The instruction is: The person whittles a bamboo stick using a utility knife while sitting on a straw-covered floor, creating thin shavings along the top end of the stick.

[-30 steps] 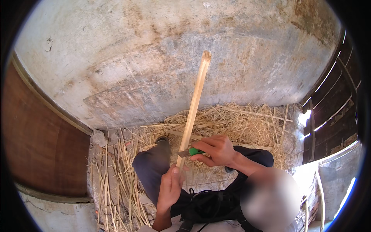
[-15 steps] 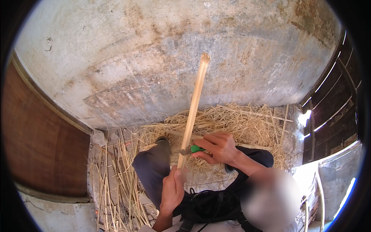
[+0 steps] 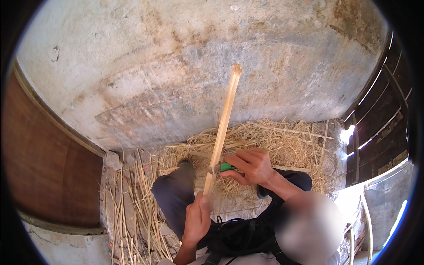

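Observation:
A long, pale split bamboo strip point(image 3: 226, 112) slants up and away from me, its far end frayed. My left hand point(image 3: 197, 219) is wrapped round its near end. My right hand point(image 3: 250, 166) grips a green-handled knife point(image 3: 226, 167), its short metal blade lying across the strip just above my left hand. Part of the handle is hidden inside my right fist.
Shavings point(image 3: 274, 137) are heaped on the floor along the stained wall point(image 3: 176, 79). Many thin strips point(image 3: 132, 212) lie to my left, near a brown wooden panel point(image 3: 53, 163). My bent knees flank the work; dark slatted boards point(image 3: 380, 115) stand at right.
The knife and my right hand have shifted very slightly, upward and to the right along the strip. The strip's far end has moved a little to the right. My left hand keeps its hold.

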